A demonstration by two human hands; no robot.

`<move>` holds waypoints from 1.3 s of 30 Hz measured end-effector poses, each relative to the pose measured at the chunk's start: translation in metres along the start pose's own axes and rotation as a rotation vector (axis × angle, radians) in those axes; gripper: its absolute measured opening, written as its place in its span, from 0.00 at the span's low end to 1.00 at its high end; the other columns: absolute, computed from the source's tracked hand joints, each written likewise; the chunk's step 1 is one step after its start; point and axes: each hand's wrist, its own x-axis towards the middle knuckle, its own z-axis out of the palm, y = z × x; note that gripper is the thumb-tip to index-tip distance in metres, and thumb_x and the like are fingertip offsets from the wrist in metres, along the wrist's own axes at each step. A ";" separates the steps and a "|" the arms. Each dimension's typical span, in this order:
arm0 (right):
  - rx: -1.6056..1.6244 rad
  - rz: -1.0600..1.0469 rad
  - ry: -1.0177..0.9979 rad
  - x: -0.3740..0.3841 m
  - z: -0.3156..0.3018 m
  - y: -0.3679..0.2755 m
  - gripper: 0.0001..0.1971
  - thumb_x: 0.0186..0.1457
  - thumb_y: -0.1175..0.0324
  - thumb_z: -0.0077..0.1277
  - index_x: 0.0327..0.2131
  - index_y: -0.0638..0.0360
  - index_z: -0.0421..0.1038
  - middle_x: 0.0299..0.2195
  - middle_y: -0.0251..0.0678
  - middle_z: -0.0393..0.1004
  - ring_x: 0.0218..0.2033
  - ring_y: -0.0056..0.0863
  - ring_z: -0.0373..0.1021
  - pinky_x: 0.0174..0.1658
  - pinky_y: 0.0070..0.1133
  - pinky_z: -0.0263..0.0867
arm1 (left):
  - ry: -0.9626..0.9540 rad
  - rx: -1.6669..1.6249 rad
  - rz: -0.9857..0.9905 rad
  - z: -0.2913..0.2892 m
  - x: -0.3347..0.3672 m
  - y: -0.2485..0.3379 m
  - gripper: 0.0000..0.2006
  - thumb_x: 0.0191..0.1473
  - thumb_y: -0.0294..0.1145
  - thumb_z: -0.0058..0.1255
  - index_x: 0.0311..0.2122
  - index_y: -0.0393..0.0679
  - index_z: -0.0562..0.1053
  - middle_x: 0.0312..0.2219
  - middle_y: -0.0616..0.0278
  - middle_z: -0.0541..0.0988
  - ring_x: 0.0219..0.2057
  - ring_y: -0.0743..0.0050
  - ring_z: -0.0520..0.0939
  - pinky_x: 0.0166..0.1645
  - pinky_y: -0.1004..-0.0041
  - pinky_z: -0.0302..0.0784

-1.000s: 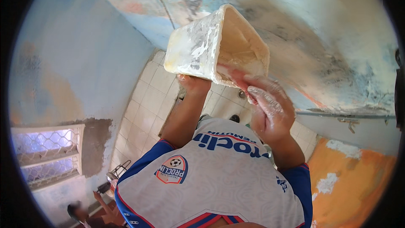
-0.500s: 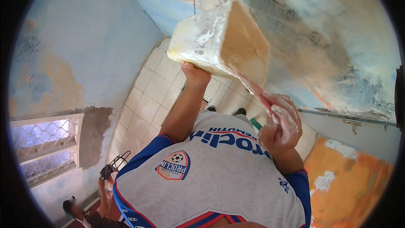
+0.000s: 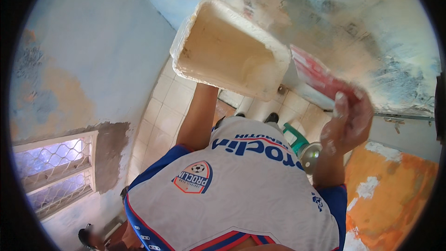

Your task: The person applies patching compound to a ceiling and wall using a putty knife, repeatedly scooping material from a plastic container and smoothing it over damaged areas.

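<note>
A deep, cream-white plastic tub (image 3: 227,46), crusted with white paste, is held up in front of me by my left hand. Its open mouth faces me, and the inside shows a thin pale film with a whiter patch at the right end. The left hand is hidden behind the tub; only my left forearm (image 3: 197,118) shows below it. Right of the tub, my right hand (image 3: 350,118), smeared with white paste, grips a flat red putty spreader (image 3: 316,69). The spreader is whitened with paste, and its free end points up and left, close to the tub's right rim.
Ahead is a patchy blue-and-tan wall (image 3: 334,14). A grilled window (image 3: 58,167) is in the left wall. On the tiled floor (image 3: 160,104) stand a green stool-like thing (image 3: 293,135) and a round shiny object (image 3: 310,157). A person (image 3: 95,239) is at lower left.
The tub has turned its mouth toward me, hiding my left hand. My right hand has drawn the spreader off the tub's rim and moved right and up. The person at lower left has shifted lower.
</note>
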 end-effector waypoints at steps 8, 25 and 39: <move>0.221 0.346 -0.234 0.034 0.040 -0.018 0.17 0.58 0.79 0.50 0.52 0.70 0.67 0.45 0.41 0.76 0.45 0.24 0.72 0.51 0.21 0.66 | -0.021 0.004 -0.059 -0.011 -0.001 0.014 0.45 0.52 0.74 0.37 0.63 0.44 0.58 0.57 0.57 0.67 0.57 0.61 0.69 0.59 0.59 0.68; 0.119 0.149 -0.401 0.026 0.061 -0.012 0.16 0.55 0.79 0.52 0.48 0.68 0.71 0.42 0.43 0.79 0.42 0.23 0.75 0.47 0.18 0.68 | -0.013 0.007 -0.086 -0.024 -0.012 0.031 0.43 0.54 0.72 0.39 0.61 0.42 0.61 0.54 0.56 0.70 0.55 0.62 0.72 0.57 0.62 0.71; 0.567 0.605 -0.415 0.021 0.080 0.026 0.19 0.59 0.78 0.50 0.53 0.70 0.66 0.45 0.41 0.76 0.44 0.24 0.73 0.49 0.20 0.68 | 0.023 0.181 -0.265 -0.006 -0.014 0.030 0.39 0.57 0.69 0.37 0.60 0.44 0.61 0.54 0.57 0.70 0.54 0.60 0.72 0.56 0.59 0.71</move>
